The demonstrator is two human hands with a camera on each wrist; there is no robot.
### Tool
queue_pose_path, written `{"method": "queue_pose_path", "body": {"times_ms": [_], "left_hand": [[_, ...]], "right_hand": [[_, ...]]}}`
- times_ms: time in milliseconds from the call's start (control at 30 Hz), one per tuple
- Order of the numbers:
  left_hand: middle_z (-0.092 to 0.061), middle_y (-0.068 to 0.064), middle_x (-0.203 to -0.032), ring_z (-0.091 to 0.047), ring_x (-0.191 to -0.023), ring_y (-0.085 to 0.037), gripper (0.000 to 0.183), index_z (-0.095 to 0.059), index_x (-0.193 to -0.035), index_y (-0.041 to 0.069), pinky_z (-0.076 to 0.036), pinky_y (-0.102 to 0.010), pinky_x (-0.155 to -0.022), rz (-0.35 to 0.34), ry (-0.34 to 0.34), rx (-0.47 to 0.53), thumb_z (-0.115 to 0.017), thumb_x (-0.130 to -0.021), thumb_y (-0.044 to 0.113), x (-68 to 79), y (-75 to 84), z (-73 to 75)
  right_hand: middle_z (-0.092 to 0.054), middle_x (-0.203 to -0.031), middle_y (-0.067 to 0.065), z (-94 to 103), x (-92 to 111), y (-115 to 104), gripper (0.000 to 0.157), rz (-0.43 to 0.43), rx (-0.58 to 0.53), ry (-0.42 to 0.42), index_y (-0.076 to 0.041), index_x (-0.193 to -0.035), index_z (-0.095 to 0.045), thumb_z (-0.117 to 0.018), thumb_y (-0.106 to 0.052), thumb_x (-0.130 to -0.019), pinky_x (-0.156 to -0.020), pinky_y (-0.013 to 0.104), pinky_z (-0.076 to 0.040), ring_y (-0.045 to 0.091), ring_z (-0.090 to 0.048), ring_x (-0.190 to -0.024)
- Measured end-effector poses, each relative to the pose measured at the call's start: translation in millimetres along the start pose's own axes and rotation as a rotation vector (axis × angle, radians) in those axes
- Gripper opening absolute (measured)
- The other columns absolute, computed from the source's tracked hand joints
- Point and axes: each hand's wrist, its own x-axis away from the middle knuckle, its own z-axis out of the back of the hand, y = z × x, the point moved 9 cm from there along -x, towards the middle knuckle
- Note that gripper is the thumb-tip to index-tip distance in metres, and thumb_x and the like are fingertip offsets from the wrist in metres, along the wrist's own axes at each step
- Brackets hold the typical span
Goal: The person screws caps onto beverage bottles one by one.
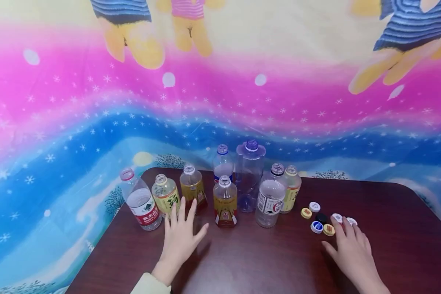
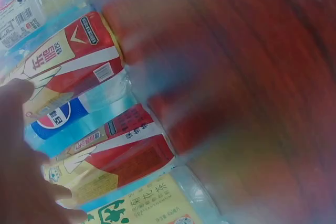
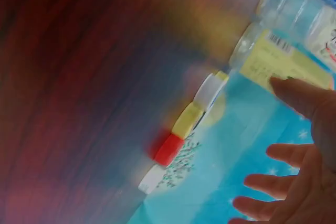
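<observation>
My left hand (image 1: 181,236) is held over the table with fingers spread, in front of a squat bottle with a yellow-green label (image 1: 166,197). It holds nothing. To its left is a bottle with a red-and-white label (image 1: 144,208); a gold-and-red labelled bottle (image 1: 195,188) stands just beyond its fingertips. Toward the right, my right hand (image 1: 354,250) hovers with extended fingers close over a cluster of bottle caps, its fingertips overlapping a red-sided cap (image 3: 169,149) in the head view. Near them are a yellow cap (image 1: 328,230), a blue cap (image 1: 317,227) and a black cap (image 1: 321,217).
Another gold-and-red bottle (image 1: 225,206) stands mid-table. Behind it are a blue-labelled bottle (image 1: 223,165) and a tall purple bottle (image 1: 250,175). A white-labelled bottle (image 1: 270,200) and a yellow-labelled one (image 1: 291,192) stand nearer the caps. All are uncapped. A patterned cloth (image 1: 213,98) hangs behind the table.
</observation>
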Motion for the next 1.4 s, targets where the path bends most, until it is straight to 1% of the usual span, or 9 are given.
{"method": "queue_pose_path", "body": {"times_ms": [200, 367, 500, 600, 700, 900, 1033, 1200, 1400], "left_hand": [[-0.062, -0.015, -0.122, -0.06, -0.112, -0.034, 0.052, -0.056, -0.126, 0.005, -0.049, -0.049, -0.094, 0.006, 0.228, 0.169, -0.07, -0.084, 0.032, -4.2, -3.0, 32.7], [-0.058, -0.018, -0.102, -0.056, -0.093, -0.031, 0.042, -0.059, -0.11, -0.001, -0.05, -0.042, -0.075, -0.013, 0.531, 0.309, -0.076, -0.077, 0.018, -2.8, -19.1, 67.1], [-0.046, -0.026, -0.107, -0.045, -0.1, -0.036, 0.045, -0.052, -0.11, -0.005, -0.041, -0.04, -0.084, 0.011, 0.781, 0.388, -0.072, -0.078, 0.019, 2.1, -42.7, 94.2], [-0.037, -0.029, -0.127, -0.035, -0.121, -0.04, 0.059, -0.043, -0.123, -0.004, -0.033, -0.047, -0.103, 0.083, 0.863, 0.446, -0.07, -0.079, 0.023, 1.3, -64.2, 104.7], [-0.02, -0.027, -0.148, -0.019, -0.139, -0.039, 0.078, -0.03, -0.141, 0.0, -0.02, -0.054, -0.115, 0.2, 0.808, 0.505, -0.072, -0.079, 0.024, -5.1, -85.9, 104.9], [0.003, -0.016, -0.16, 0.001, -0.149, -0.033, 0.097, 0.001, -0.154, 0.009, -0.009, -0.059, -0.118, 0.443, 0.513, 0.615, -0.066, -0.087, 0.033, -14.3, -122.3, 81.0], [0.004, -0.016, -0.161, 0.0, -0.149, -0.035, 0.098, 0.007, -0.154, 0.012, -0.01, -0.06, -0.117, 0.495, 0.376, 0.612, -0.063, -0.09, 0.039, -13.8, -133.8, 64.6], [-0.003, -0.018, -0.161, -0.008, -0.148, -0.038, 0.097, 0.003, -0.154, 0.01, -0.013, -0.059, -0.117, 0.51, 0.338, 0.627, -0.064, -0.09, 0.037, -14.2, -138.6, 57.7], [-0.011, -0.019, -0.16, -0.016, -0.146, -0.041, 0.094, -0.003, -0.154, 0.011, -0.018, -0.061, -0.115, 0.514, 0.36, 0.637, -0.067, -0.088, 0.03, -15.5, -139.0, 56.6]], "right_hand": [[-0.047, -0.114, 0.043, -3.3, -13, 24, 0.059, -0.03, 0.01, -0.088, 0.013, -0.126, -0.045, -0.071, -0.012, -0.079, -0.076, 0.065, -0.044, 0.059, -0.048, -0.096], [-0.051, -0.107, 0.04, -10.1, -22, 44, 0.047, -0.069, -0.02, -0.148, 0.014, -0.119, -0.052, -0.069, -0.006, -0.079, -0.068, 0.062, -0.047, 0.054, -0.052, -0.088], [-0.053, -0.106, 0.04, -19.2, -29, 54, 0.043, -0.09, -0.04, -0.2, 0.014, -0.116, -0.056, -0.067, -0.005, -0.08, -0.072, 0.061, -0.048, 0.053, -0.055, -0.089], [-0.051, -0.109, 0.042, -27.7, -32, 59, 0.046, -0.095, -0.048, -0.242, 0.012, -0.121, -0.053, -0.067, -0.005, -0.081, -0.075, 0.062, -0.047, 0.054, -0.054, -0.09], [-0.048, -0.113, 0.044, -35.5, -33, 60, 0.049, -0.092, -0.041, -0.286, 0.01, -0.126, -0.05, -0.065, -0.005, -0.083, -0.076, 0.062, -0.047, 0.055, -0.053, -0.091], [-0.046, -0.114, 0.044, -40.1, -34, 58, 0.049, -0.1, -0.025, -0.333, 0.009, -0.129, -0.049, -0.064, -0.007, -0.085, -0.077, 0.062, -0.048, 0.055, -0.052, -0.094], [-0.05, -0.112, 0.042, -38.2, -35, 56, 0.046, -0.092, -0.027, -0.31, 0.013, -0.123, -0.052, -0.066, -0.007, -0.083, -0.078, 0.062, -0.048, 0.054, -0.054, -0.096], [-0.055, -0.104, 0.038, -36.8, -34, 58, 0.044, -0.104, -0.062, -0.296, 0.016, -0.115, -0.053, -0.069, -0.007, -0.081, -0.077, 0.058, -0.049, 0.046, -0.057, -0.09], [-0.06, -0.096, 0.031, -31.8, -34, 59, 0.036, -0.095, -0.092, -0.262, 0.013, -0.109, -0.054, -0.069, -0.004, -0.08, -0.073, 0.055, -0.049, 0.039, -0.057, -0.082]]}}
